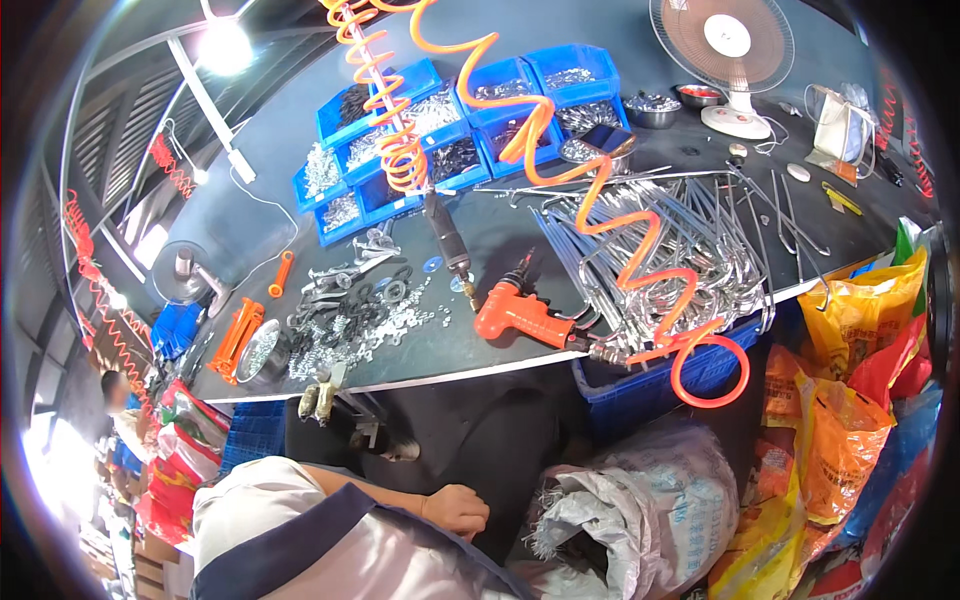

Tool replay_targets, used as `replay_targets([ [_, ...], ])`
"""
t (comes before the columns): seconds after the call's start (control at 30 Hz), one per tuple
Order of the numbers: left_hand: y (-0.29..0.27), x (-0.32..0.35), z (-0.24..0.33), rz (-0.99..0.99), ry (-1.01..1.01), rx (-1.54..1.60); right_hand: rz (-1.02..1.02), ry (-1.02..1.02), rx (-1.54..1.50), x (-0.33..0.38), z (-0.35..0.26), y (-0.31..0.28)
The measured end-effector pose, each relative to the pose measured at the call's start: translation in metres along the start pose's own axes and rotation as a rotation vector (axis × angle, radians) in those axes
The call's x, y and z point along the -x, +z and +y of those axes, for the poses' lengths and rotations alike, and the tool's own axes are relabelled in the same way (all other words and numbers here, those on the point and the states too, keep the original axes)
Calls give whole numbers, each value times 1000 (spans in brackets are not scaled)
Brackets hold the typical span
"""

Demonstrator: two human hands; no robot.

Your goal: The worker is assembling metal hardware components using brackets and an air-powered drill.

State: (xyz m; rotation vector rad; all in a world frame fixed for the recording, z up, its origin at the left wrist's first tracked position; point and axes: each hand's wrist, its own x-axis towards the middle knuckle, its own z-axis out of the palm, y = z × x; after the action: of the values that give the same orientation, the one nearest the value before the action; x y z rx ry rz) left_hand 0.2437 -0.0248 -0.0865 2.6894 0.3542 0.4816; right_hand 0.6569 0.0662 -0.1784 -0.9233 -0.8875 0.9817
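Observation:
My left hand [455,510] rests low over my dark lap, its fingers curled into a loose fist with nothing showing in them. My right hand is out of sight. Beside my lap is an open white woven sack [650,510], its frayed mouth toward me. On the table above, an orange pistol-shaped air driver [522,316] lies at the front edge, joined to a coiled orange hose [640,262]. A black inline driver [448,238] hangs from another coil, its tip near the tabletop. Small silver fasteners [400,325] and black plastic parts [345,295] lie heaped to its left.
Bent metal rods [670,240] pile up on the right of the table [480,365]. Blue bins [430,115] of hardware stand behind, with a white fan [732,75] at the back. A blue crate [660,385] sits under the edge; yellow and red bags [840,450] crowd the right.

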Motion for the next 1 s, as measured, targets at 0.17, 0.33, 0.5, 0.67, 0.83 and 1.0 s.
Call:
replay_targets([
  [0.17,-1,-6,3,83,-1,-12,-11,55,-45,5,-17,11],
  [0.33,0,5,0,156,-9,14,-30,88,-26,2,-60,33],
  [0.5,-5,13,-3,291,24,55,-67,146,44,7,-112,70],
  [0.67,-1,25,-5,370,52,136,-97,189,89,15,-153,135],
  [0.83,-4,40,-3,406,72,142,-73,202,106,29,-185,199],
  [1.0,-16,54,4,413,90,259,3,185,108,47,-215,244],
])
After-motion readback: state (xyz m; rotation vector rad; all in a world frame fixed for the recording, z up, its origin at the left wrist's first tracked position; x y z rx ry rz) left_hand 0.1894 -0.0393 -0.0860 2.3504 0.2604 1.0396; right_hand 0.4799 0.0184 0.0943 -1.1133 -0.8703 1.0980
